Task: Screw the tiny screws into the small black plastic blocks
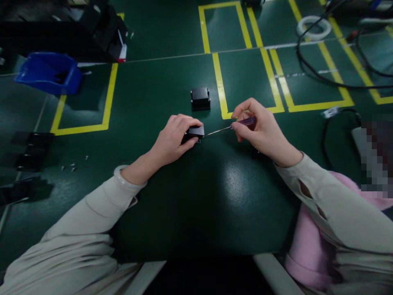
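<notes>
My left hand [175,138] is closed around a small black block [196,131], pressing it against the green table. In my right hand [259,127] is a screwdriver [246,122] with a dark purple handle, gripped between thumb and fingers. Its thin metal shaft points left, and the tip meets or nearly meets the block's right side; contact is hard to make out. Just beyond my hands stands a second black block [200,98] with small silver screws on its sides. My left fingers hide much of the held block.
A blue bin [50,73] sits at the upper left, near black equipment [92,32]. Several tiny screws [73,167] and black parts [33,149] lie at left. A white tape roll [313,27] and black cables [325,78] occupy the upper right. Yellow tape [219,82] marks the table.
</notes>
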`<state>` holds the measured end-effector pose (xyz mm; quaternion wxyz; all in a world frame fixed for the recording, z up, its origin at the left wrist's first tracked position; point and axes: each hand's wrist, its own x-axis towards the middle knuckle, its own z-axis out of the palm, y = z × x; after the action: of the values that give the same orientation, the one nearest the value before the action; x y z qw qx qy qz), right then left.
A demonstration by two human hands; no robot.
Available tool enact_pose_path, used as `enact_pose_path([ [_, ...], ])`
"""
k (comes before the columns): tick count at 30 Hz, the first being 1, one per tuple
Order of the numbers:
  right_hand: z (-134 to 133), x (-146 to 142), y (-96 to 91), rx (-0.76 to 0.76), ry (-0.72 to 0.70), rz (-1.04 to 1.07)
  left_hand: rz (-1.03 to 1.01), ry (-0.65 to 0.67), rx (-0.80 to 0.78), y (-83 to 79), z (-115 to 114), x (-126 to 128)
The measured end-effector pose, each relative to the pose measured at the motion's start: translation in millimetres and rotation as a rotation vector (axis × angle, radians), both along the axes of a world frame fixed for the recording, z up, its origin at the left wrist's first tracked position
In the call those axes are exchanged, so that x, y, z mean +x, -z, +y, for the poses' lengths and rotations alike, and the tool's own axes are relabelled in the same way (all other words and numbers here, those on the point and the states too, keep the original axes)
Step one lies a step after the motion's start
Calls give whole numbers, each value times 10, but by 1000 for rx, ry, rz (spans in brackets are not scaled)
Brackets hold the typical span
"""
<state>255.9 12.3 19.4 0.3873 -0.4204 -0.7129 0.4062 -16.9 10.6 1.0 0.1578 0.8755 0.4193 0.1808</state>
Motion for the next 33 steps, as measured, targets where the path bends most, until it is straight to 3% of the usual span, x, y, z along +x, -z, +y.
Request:
enact_pose_path([
  [6, 6, -8, 24, -67, -27, 55, -15, 6, 16, 10, -3, 0],
  [13, 4, 0, 1, -3, 1, 8, -12, 5, 12, 14, -1, -4],
  [20, 1, -4, 24, -74, -23, 50, -9, -1, 2, 13, -3, -6],
  [26, 3, 1, 7, -1, -1, 2, -12, 7, 14, 10, -4, 1],
  [33, -1, -4, 20, -35, -17, 37, -10, 8, 11, 1, 0, 6],
])
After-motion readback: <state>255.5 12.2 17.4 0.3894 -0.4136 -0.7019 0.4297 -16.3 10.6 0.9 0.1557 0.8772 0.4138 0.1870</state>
